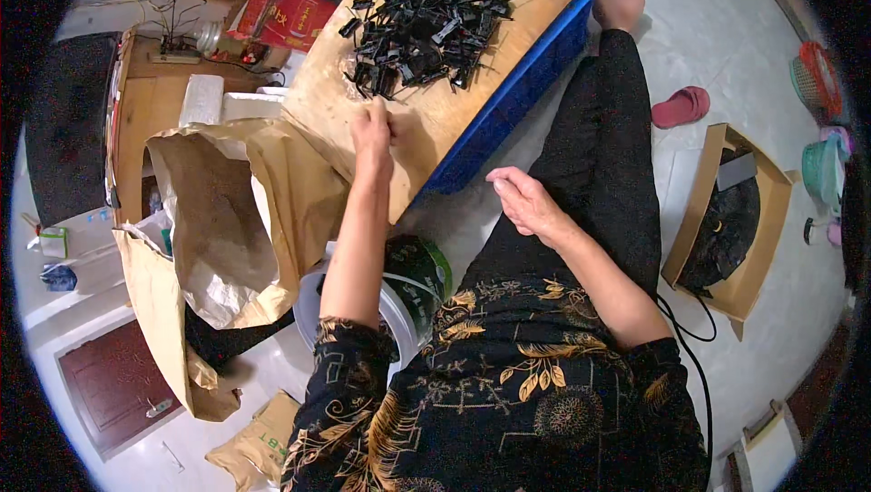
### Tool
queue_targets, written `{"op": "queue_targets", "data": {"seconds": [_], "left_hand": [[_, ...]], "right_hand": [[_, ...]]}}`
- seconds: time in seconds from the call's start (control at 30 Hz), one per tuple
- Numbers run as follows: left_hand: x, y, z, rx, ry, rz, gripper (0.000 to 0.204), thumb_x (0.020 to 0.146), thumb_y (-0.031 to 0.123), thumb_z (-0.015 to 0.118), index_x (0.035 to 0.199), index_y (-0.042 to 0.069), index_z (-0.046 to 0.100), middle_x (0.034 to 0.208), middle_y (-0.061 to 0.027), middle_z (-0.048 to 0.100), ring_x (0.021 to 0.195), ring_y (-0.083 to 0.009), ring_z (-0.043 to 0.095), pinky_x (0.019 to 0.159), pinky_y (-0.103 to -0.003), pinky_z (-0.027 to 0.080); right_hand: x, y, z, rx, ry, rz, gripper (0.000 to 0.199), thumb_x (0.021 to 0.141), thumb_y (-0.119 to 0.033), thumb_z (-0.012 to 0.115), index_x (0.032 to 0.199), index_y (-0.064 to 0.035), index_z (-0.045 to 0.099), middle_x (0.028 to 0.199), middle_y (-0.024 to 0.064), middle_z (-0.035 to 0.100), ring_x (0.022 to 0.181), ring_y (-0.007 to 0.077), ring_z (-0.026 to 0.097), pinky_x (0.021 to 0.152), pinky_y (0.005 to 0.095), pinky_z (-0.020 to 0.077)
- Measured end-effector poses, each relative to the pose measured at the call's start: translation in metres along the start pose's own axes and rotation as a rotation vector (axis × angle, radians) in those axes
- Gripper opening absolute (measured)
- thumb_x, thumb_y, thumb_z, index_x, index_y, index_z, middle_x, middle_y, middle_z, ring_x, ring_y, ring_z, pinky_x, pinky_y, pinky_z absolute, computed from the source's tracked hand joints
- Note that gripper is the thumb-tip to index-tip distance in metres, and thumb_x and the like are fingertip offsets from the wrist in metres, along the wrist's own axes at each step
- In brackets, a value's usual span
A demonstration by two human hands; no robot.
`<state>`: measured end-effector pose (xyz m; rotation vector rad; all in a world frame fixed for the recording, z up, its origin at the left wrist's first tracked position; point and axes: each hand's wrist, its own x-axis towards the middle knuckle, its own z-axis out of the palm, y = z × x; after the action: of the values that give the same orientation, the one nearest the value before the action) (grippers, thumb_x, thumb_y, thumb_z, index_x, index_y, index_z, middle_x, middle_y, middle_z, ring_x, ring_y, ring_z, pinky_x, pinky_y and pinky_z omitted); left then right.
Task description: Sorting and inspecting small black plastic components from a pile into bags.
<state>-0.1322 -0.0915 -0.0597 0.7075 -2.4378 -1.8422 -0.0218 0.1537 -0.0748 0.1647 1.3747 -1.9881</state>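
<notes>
Black parts point(435, 34) gathered in 1 heap, much apparently left to handle

The parts lie in a tangled pile at the far end of the wooden bench point(445, 133), which sits over a blue crate point(508, 97). No second, separate group of them shows on the bench, so the work looks closer to its start than its end, though that is a judgement. Any finished count cannot be told: the depths of the paper bag point(304, 188) and the bucket point(310, 306) on the person's left are hidden.

The left hand point(372, 133) is at the heap's near edge, fingers curled; the right hand point(528, 209) is above the lap, also curled. Whether either grip is closed on a part cannot be told.
</notes>
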Motion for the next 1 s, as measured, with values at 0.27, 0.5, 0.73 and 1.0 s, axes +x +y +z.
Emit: {"op": "queue_targets", "data": {"seconds": [0.27, 0.5, 0.73, 1.0], "left_hand": [[0.069, -0.009, -0.012, 0.702, 0.191, 0.558, 0.029, 0.080, 0.027, 0.057, 0.096, 0.003, 0.059, 0.075, -0.0169, 0.061, 0.073, -0.0305, 0.060, 0.069, -0.037, 0.046], [0.087, -0.025, -0.022, 0.649, -0.007, 0.322, 0.028, 0.073, 0.027, 0.066, 0.084, 0.002, 0.061, 0.069, -0.0121, 0.060, 0.063, -0.0241, 0.058, 0.062, -0.036, 0.046], [0.054, -0.010, -0.039, -0.004, -0.094, 0.080, 0.015, 0.076, 0.015, 0.064, 0.080, 0.001, 0.059, 0.062, -0.0051, 0.056, 0.048, -0.0119, 0.050, 0.047, -0.029, 0.042], [0.019, 0.010, -0.029, 0.253, 0.152, 0.293, 0.022, 0.079, 0.010, 0.060, 0.095, -0.005, 0.057, 0.071, -0.0058, 0.059, 0.050, -0.0136, 0.053, 0.044, -0.025, 0.043]], "right_hand": [[-0.005, 0.002, 0.004, -0.054, -0.007, -0.001, 0.024, 0.093, -0.031, 0.043, 0.101, -0.0091, 0.047, 0.055, -0.0078, 0.030, 0.043, 0.0016, 0.025, 0.035, 0.0181, 0.0187], [-0.011, 0.003, 0.007, -0.089, 0.005, 0.027, 0.022, 0.093, -0.030, 0.042, 0.097, -0.0098, 0.048, 0.054, -0.0083, 0.029, 0.042, 0.0019, 0.025, 0.036, 0.0185, 0.0188], [-0.013, 0.004, 0.009, -0.121, 0.029, 0.039, 0.020, 0.093, -0.029, 0.042, 0.095, -0.0103, 0.048, 0.054, -0.0083, 0.028, 0.042, 0.0021, 0.024, 0.036, 0.0189, 0.0191], [-0.014, 0.009, 0.007, -0.140, 0.072, 0.004, 0.022, 0.090, -0.031, 0.047, 0.083, -0.0101, 0.046, 0.056, -0.0045, 0.036, 0.041, 0.0047, 0.029, 0.033, 0.0218, 0.0222]]}}
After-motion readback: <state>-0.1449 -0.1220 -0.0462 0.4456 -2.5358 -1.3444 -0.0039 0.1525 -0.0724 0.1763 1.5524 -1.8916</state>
